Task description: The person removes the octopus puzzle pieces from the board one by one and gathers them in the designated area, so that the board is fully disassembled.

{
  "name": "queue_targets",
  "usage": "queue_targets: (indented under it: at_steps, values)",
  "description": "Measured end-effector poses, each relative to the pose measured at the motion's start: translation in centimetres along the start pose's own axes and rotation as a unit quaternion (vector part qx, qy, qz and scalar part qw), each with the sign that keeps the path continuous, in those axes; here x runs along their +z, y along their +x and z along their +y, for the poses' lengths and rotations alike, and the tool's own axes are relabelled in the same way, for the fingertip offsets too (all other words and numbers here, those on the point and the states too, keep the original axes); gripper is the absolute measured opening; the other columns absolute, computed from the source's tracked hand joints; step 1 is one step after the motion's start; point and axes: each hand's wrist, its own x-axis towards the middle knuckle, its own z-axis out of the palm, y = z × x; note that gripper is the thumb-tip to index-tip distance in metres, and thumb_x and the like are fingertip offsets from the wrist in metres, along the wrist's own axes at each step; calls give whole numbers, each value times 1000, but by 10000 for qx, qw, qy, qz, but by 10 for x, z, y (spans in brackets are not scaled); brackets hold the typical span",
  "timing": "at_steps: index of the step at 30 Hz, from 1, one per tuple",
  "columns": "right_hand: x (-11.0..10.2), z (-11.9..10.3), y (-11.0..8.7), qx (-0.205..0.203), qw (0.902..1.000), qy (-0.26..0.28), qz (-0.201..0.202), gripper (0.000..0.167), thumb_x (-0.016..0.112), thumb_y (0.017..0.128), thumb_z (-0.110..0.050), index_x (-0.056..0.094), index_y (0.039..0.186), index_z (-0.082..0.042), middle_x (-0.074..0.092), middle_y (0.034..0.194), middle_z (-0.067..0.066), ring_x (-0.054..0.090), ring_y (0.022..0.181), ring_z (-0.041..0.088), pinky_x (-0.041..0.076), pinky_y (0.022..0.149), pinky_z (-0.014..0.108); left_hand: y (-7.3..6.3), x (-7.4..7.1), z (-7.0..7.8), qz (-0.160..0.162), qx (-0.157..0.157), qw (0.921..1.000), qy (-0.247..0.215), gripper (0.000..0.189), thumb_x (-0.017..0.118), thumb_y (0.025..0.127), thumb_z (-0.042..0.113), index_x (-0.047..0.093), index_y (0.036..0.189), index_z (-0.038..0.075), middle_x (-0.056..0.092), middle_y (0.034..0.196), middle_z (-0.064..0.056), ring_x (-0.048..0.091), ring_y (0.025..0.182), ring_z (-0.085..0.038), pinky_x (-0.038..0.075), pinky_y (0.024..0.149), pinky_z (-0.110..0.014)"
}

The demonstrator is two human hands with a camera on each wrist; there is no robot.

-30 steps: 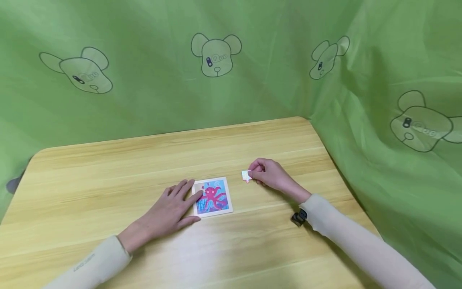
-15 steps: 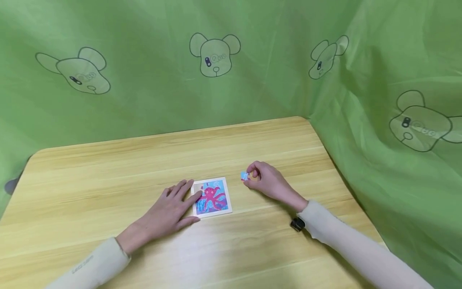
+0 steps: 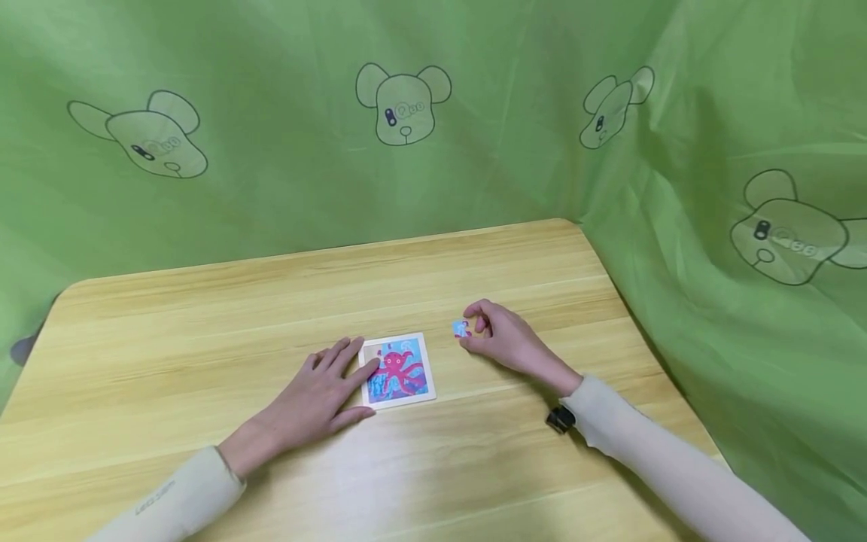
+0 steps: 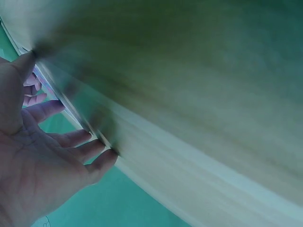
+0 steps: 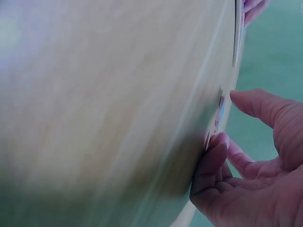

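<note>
A square, white-framed jigsaw puzzle [image 3: 404,376] lies flat on the table [image 3: 284,309], showing a pink octopus on blue. At its upper left corner is a plain tan patch. My left hand [image 3: 308,403] rests spread at the puzzle's left side, index finger reaching over the picture; the left wrist view has its fingertips along the frame's edge. To the right of the puzzle, my right hand [image 3: 511,339] holds a small blue and pink jigsaw piece [image 3: 460,329] by its edges, between thumb and curled fingers. In the right wrist view the piece [image 5: 220,113] stays low, close to the tabletop.
A green curtain [image 3: 271,188] with bear-head drawings hangs behind the table and along its right side. A small black object [image 3: 560,419] sits at the right wrist, by the sleeve cuff. The tabletop's far corners are rounded.
The jigsaw piece has been flipped from its white back to its printed face by my right hand and then turned slightly. My left hand has stayed in place on the puzzle.
</note>
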Motion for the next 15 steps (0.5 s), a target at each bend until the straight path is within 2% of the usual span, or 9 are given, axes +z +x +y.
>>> queue_targets:
  at_steps: [6,15]
  values:
    - [0,-2,-6,60,9997,213,41,53,85,96,-18,60,139,1,60,106,11,55,87,22,48,78,36,1,2,0,44,29,10000,58,76,65,107,56,48,166,12,33,171,-29,34,156,-50,41,111,-69]
    - [6,-7,-15,82,9984,550,115,44,81,99,-18,62,135,0,62,110,12,56,88,21,49,77,33,0,1,1,87,46,9999,30,75,65,107,54,50,165,10,35,170,-30,35,155,-51,41,110,-70]
